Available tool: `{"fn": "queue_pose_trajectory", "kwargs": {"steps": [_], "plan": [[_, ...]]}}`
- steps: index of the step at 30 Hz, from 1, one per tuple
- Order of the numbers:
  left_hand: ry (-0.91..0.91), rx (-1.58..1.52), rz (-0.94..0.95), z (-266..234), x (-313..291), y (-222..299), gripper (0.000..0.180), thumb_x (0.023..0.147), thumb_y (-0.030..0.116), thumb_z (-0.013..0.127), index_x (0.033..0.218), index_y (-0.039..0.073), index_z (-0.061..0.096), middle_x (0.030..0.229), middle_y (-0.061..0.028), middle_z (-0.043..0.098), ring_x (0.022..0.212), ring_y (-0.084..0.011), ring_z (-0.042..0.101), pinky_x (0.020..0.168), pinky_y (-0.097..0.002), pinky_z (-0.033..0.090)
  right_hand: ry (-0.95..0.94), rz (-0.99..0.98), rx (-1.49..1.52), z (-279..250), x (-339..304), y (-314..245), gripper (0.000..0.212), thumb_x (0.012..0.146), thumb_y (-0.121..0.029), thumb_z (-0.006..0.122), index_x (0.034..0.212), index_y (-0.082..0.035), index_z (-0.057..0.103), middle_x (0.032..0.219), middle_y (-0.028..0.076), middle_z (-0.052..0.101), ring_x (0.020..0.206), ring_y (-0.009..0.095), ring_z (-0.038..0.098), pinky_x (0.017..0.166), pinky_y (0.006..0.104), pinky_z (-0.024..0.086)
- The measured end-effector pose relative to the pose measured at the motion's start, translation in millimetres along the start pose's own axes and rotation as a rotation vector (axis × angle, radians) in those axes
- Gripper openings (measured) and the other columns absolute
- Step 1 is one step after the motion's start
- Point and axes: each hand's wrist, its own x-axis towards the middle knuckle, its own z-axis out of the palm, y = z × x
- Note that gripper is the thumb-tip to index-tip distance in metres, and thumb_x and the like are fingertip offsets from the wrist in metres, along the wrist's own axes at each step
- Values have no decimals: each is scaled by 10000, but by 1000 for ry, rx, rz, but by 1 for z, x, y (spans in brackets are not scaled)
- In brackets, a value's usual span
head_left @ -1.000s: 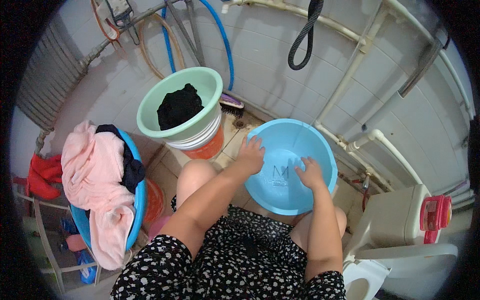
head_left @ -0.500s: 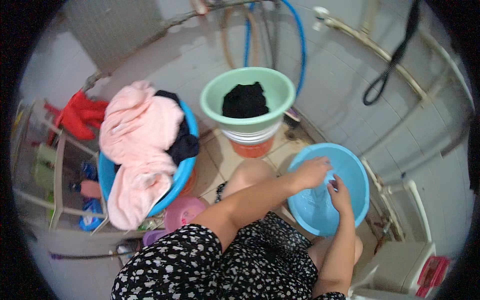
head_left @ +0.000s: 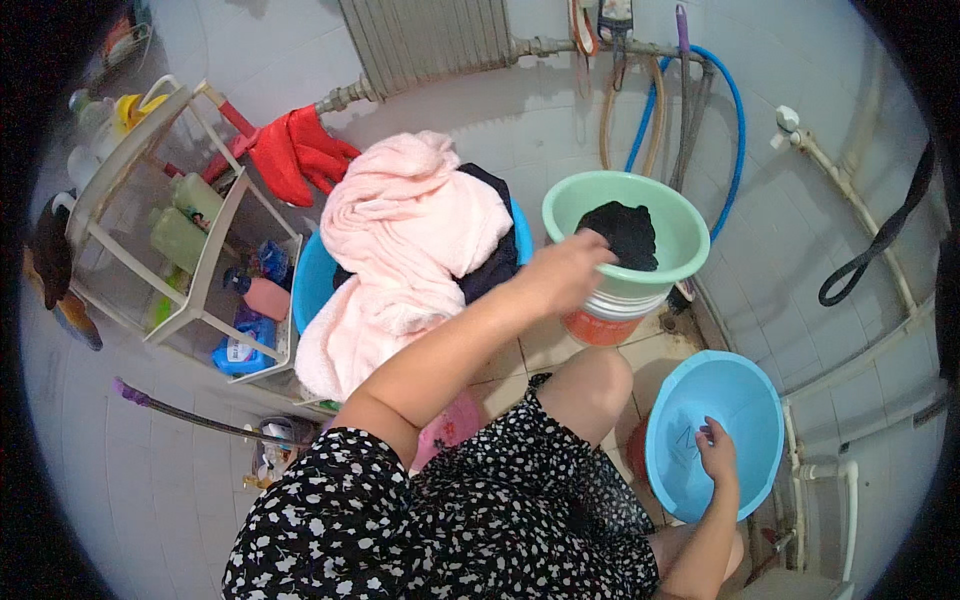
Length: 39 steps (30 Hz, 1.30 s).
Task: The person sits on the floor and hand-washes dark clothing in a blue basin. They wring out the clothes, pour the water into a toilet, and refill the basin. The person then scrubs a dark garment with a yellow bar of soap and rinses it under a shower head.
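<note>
At the near rim of a pale green basin [head_left: 690, 225] is my left hand [head_left: 570, 272], its fingers loosely bent and apart with nothing visible in them. A bunched black cloth [head_left: 622, 235] lies in that basin, just past my fingertips. My right hand [head_left: 717, 452] hovers over a light blue basin [head_left: 762, 415] at the right, fingers apart and nothing seen in them. Whether it touches the basin's contents cannot be told. Left of the green basin, a big blue tub [head_left: 312, 282] is heaped with a pink fluffy garment [head_left: 405, 235] and dark clothes [head_left: 492, 262].
An orange and white bucket [head_left: 605, 325] supports the green basin. At the left stands a white shelf rack [head_left: 185, 310] with bottles, beside red rubber gloves [head_left: 298, 155]. A pink basin [head_left: 452, 428] sits by my knees. Hoses [head_left: 740, 130] and pipes [head_left: 850, 190] run along the walls.
My left hand has left the light blue basin and moved up and left to the green basin's rim. My right hand stays over the light blue basin. The view has shifted left.
</note>
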Motion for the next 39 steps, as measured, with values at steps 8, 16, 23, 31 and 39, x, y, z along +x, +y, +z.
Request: {"fn": "queue_pose_trajectory", "kwargs": {"steps": [8, 16, 23, 31, 39], "plan": [[-269, 637, -273, -21, -58, -126, 573, 740, 109, 621, 1285, 85, 445, 1310, -131, 428, 1212, -304, 421, 1016, -499, 323, -40, 29, -103, -5, -15, 4, 432, 821, -181, 616, 1210, -13, 533, 1028, 201, 635, 930, 319, 625, 809, 388, 489], [-413, 962, -370, -53, -76, -182, 407, 839, 185, 517, 1240, 120, 506, 1228, -102, 491, 1142, -303, 480, 918, -491, 417, -87, 63, -196, -7, -21, 11, 449, 817, -210, 626, 1209, -11, 531, 1026, 192, 638, 927, 319, 625, 812, 398, 488], [-360, 1076, -764, -179, -105, -210, 275, 822, 132, 533, 1063, 44, 632, 1092, -137, 602, 994, -318, 602, 805, -401, 499, -112, 61, -197, -5, -18, 22, 436, 821, -183, 621, 1206, -2, 529, 1017, 196, 642, 905, 321, 630, 792, 396, 493], [-638, 1243, -838, -245, -136, -145, 378, 746, 166, 599, 1118, 106, 632, 1194, -91, 544, 1195, -241, 445, 1048, -479, 243, -185, 72, -221, -6, -14, -14, 441, 835, -163, 609, 1231, 6, 511, 1030, 208, 639, 925, 305, 633, 807, 376, 490], [-660, 426, -223, -34, -61, -99, 502, 694, 168, 646, 1149, -10, 531, 1181, -192, 499, 1049, -326, 547, 883, -392, 467, -158, 84, -245, -7, -17, -7, 443, 835, -182, 612, 1225, 6, 518, 1020, 204, 641, 915, 305, 633, 812, 376, 489]]}}
